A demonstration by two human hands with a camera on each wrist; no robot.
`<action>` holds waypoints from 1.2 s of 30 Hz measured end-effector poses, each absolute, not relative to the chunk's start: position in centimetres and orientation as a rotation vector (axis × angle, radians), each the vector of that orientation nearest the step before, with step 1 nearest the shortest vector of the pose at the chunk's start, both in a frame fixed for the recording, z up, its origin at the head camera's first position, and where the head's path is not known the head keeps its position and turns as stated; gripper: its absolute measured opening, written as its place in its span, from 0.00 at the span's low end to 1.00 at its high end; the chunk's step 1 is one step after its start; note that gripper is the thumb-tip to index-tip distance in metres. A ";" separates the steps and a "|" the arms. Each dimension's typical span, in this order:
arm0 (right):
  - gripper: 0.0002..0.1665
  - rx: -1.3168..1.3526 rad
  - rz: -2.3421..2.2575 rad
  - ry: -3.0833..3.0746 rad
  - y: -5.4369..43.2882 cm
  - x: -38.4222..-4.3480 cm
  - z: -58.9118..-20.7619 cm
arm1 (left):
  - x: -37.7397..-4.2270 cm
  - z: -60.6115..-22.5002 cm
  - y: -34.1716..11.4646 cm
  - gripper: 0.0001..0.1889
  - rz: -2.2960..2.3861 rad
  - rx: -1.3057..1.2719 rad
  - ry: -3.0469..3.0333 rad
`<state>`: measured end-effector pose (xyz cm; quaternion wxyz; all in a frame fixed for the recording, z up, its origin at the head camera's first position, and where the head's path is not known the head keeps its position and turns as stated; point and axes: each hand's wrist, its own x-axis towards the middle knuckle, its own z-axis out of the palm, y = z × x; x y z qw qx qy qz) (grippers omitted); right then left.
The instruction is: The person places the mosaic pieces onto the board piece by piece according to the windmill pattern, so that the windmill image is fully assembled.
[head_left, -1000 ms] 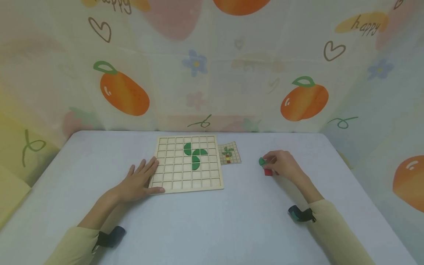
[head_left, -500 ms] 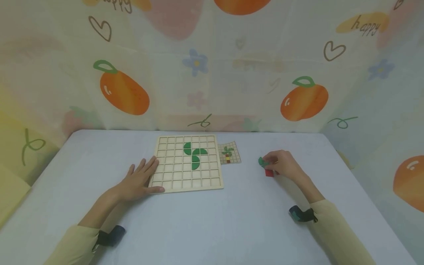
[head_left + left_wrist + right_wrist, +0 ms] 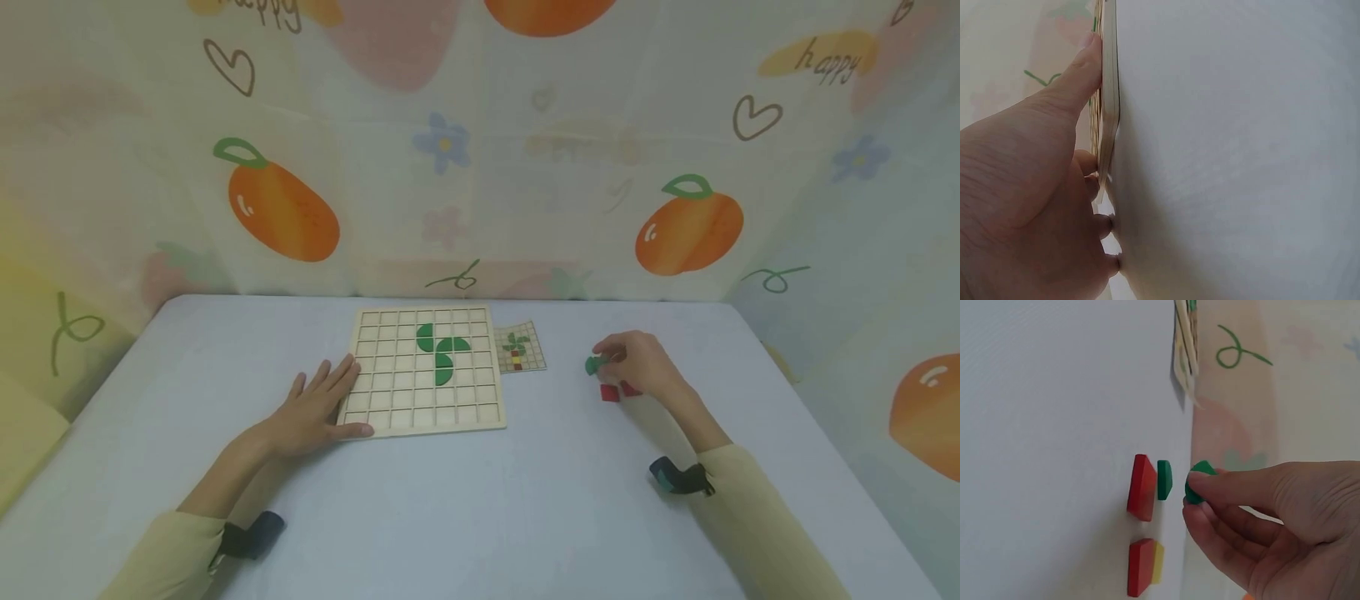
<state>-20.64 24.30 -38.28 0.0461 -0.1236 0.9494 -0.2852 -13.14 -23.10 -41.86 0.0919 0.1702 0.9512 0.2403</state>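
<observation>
My left hand (image 3: 309, 414) rests with spread, straight fingers at the left edge of a square wooden grid board (image 3: 397, 400); its thumb lies over the near left corner. Three green half-round shapes sit in the board's cells. On the right, my right hand (image 3: 643, 367) pinches a small green piece (image 3: 1199, 482) with a rounded side between thumb and fingertips, held just above the table. Below it in the right wrist view lie another green piece (image 3: 1164, 480), two red square pieces, one nearer the green (image 3: 1141, 489), and a yellow piece (image 3: 1158, 564).
A small pattern card (image 3: 522, 348) with a green, yellow and red flower picture lies against the board's right edge. The table (image 3: 480, 508) has a white cover. A fruit-printed cloth (image 3: 495, 183) hangs behind it.
My right hand has lifted slightly with the green piece in its fingertips, and a second red piece shows more beneath it. The left hand and the board have stayed put.
</observation>
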 end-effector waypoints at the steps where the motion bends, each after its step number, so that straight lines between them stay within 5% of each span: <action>1: 0.16 -0.377 -0.865 2.900 24.2 -20.7 -38.2 | -13.1 -41.8 -23.1 0.56 0.716 0.507 2.826; 14: 0.09 -0.490 -0.926 2.876 22.1 -21.5 -37.7 | -13.2 -41.8 -23.0 0.56 0.725 0.506 2.817; 36: 0.15 -0.661 -0.952 2.803 18.2 -22.3 -37.4 | -13.1 -41.6 -23.1 0.56 0.728 0.512 2.821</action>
